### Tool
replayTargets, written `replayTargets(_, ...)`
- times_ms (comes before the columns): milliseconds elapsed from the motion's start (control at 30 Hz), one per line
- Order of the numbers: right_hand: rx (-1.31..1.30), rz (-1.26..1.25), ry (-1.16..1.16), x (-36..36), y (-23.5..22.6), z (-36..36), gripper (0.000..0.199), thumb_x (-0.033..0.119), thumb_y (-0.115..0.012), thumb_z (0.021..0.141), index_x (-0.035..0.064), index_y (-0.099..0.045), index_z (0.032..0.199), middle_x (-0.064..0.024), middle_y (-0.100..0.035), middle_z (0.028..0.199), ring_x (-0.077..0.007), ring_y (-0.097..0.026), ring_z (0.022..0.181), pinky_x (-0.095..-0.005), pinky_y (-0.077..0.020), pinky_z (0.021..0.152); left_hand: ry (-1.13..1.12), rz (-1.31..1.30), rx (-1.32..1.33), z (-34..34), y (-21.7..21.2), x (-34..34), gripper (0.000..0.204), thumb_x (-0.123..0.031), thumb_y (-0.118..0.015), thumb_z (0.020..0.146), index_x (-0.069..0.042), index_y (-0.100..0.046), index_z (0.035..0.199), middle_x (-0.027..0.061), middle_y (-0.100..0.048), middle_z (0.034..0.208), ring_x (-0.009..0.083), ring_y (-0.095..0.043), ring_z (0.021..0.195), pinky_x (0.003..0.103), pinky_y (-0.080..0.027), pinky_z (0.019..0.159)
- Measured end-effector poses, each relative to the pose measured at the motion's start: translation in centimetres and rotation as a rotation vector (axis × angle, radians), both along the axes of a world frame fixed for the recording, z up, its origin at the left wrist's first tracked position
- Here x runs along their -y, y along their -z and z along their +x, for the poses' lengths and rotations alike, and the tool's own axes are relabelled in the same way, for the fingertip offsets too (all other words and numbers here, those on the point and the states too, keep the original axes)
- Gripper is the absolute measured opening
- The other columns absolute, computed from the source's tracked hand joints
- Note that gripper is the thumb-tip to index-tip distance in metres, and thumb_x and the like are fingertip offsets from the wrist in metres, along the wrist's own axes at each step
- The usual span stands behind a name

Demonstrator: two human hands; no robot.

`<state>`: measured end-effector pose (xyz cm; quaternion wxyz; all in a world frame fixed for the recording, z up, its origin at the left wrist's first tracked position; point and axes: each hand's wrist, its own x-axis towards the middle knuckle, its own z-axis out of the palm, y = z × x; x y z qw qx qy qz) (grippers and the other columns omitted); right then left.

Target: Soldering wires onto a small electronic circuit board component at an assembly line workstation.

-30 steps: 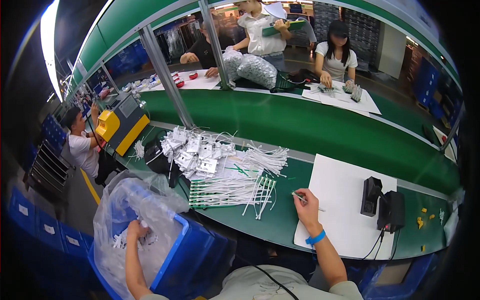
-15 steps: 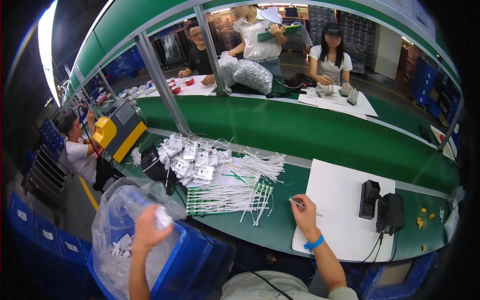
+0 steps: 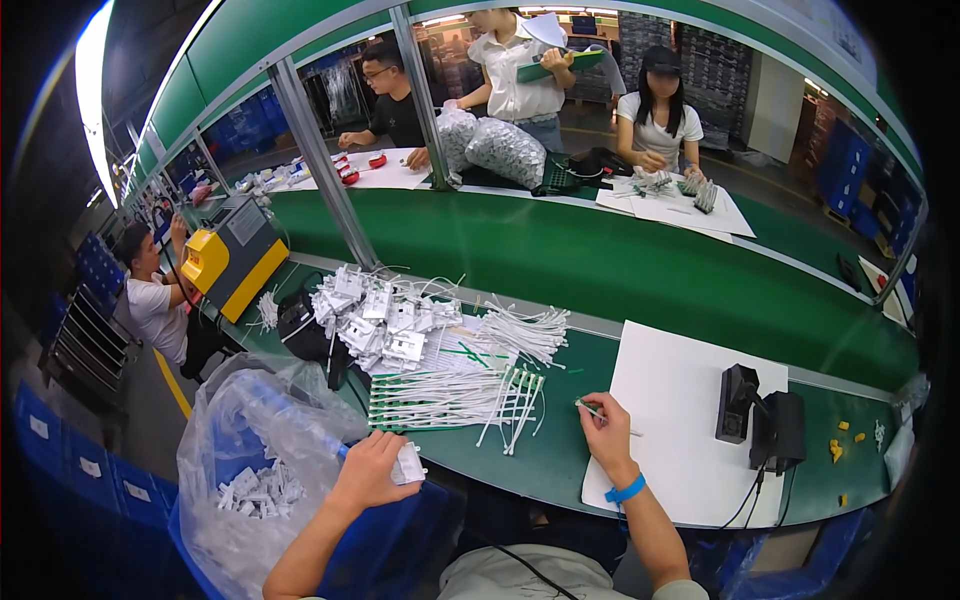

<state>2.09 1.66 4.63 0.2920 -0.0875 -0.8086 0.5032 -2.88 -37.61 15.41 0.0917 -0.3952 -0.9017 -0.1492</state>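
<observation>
My left hand is closed round a white rectangular plastic housing at the bench's front edge, beside the lined bin. Over the bench, my right hand pinches a thin white cable piece with a small greenish end, near the edge of a white sheet. Between the hands lie rows of white cables with green ends. Behind them are a looser bundle of white cables and a heap of white plastic housings.
A blue bin with a clear plastic liner holds more white parts. Black devices with cords stand on the sheet. Small yellow pieces lie far right. A yellow-grey machine stands left. Several people work around the line.
My left hand has moved from above the bin rightward to the bench edge, still with the white housing. The right hand stays almost in place with the cable. A co-worker's head has turned.
</observation>
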Motion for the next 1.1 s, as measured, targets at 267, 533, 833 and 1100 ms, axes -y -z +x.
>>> replayTargets(267, 0.028, 0.025, -0.055, 0.7, -0.5, 0.1, 0.016, 0.005, -0.074, 0.086, 0.0037, -0.067, 0.101, -0.0079, -0.069, 0.081, -0.0122, -0.046, 0.050, -0.0287, -0.0393, 0.048, -0.020, 0.027, 0.024, 0.2, 0.3, 0.0, 0.059, -0.037, -0.088, 0.064, -0.002, -0.065, 0.105, 0.0137, -0.065, 0.089, 0.0328, -0.065, 0.085, 0.041, -0.055, 0.074)
replayTargets(533, 0.037, 0.001, -0.035, 0.4, -0.3, -0.1, 0.017, 0.005, -0.075, 0.086, 0.0030, -0.068, 0.102, -0.0085, -0.070, 0.082, -0.0110, -0.046, 0.051, -0.0282, -0.0390, 0.048, -0.053, 0.017, 0.054, 0.2, 0.2, -0.2, 0.060, -0.041, -0.089, 0.065, -0.003, -0.066, 0.105, 0.0149, -0.067, 0.089, 0.0328, -0.067, 0.084, 0.042, -0.056, 0.073)
replayTargets(833, 0.034, -0.009, -0.058, 0.5, 0.6, 0.0, 0.017, 0.006, -0.075, 0.088, 0.0033, -0.069, 0.103, -0.0058, -0.065, 0.075, -0.0084, -0.044, 0.048, -0.0268, -0.0369, 0.047, -0.045, 0.005, 0.071, 0.3, 0.0, -0.2, 0.057, -0.041, -0.086, 0.070, -0.003, -0.065, 0.105, 0.0145, -0.066, 0.089, 0.0326, -0.066, 0.086, 0.041, -0.055, 0.075)
replayTargets(1100, 0.042, 0.031, -0.056, 0.6, -0.5, -0.2, 0.016, 0.006, -0.075, 0.087, 0.0031, -0.070, 0.102, -0.0064, -0.064, 0.076, -0.0100, -0.045, 0.049, -0.0276, -0.0373, 0.047, -0.046, 0.006, 0.073, -0.1, 0.0, -0.3, 0.058, -0.043, -0.086, 0.070, -0.003, -0.065, 0.106, 0.0148, -0.066, 0.089, 0.0331, -0.066, 0.086, 0.042, -0.055, 0.075)
